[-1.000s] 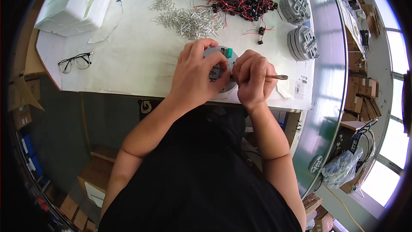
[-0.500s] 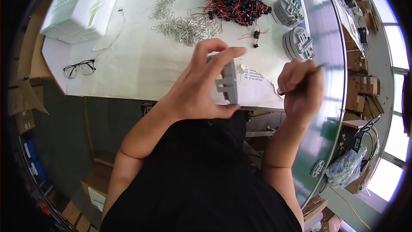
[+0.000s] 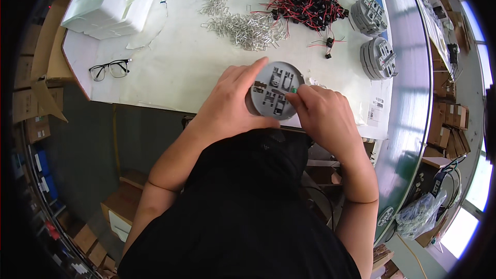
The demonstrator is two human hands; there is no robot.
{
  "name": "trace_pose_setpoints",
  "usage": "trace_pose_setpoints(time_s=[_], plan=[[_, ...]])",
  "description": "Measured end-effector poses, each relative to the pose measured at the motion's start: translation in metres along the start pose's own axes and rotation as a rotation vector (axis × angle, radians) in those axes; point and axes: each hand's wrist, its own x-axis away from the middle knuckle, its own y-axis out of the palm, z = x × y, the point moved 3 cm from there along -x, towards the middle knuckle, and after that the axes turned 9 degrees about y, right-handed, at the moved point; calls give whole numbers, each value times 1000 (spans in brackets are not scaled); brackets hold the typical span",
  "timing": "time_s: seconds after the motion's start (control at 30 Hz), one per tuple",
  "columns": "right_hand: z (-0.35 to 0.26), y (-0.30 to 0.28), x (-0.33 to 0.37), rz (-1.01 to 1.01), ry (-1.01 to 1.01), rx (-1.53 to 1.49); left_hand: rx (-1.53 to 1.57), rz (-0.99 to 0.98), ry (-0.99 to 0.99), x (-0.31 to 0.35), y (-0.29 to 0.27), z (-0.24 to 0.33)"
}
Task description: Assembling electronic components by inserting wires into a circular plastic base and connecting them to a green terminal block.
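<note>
My left hand (image 3: 227,101) grips a round grey plastic housing (image 3: 268,104) by its left edge, thumb below and fingers above. The housing's face is turned up, showing slots and small metal parts. A small green piece (image 3: 294,91) sits at its right side. Against that side my right hand (image 3: 326,116) is closed, thumb and forefinger pinched beside the green piece. What those fingers hold, if anything, is hidden. Both hands are over the table's near edge.
Beyond my hands lie a pile of bent metal pins (image 3: 248,31) and a heap of black parts with red wires (image 3: 310,5). Stacked grey housings (image 3: 377,58) stand at the right. White foam blocks (image 3: 111,8) and eyeglasses (image 3: 110,70) are on the left of the white table (image 3: 178,72).
The housing has turned from edge-on to face up in my left hand. My right hand has come in from the right to its edge. The whole view has shifted slightly.
</note>
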Motion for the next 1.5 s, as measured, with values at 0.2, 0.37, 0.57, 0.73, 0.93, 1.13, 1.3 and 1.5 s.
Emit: trace_pose_setpoints(time_s=[0.2,0.37,0.57,0.73,0.93,1.13,1.3,1.5], plan=[[-3,7,-4,-77,23,49,-102,45,95,-7,7,-3],[-6,10,-8,-68,10,49,-76,41,83,-8,7,-6],[-8,10,-9,-74,-18,11,-86,44,86,-7,9,-8],[-5,7,-9,-85,32,58,-90,37,81,-7,9,-8],[-4,9,-11,-90,4,15,-86,37,79,-6,9,-8],[-3,9,-12,-104,2,14,-85,45,91,-6,9,-9],[-3,10,-12,-98,-9,10,-85,30,77,-6,10,-8],[1,14,-12,-90,-19,-20,-99,44,95,-6,10,-9]])
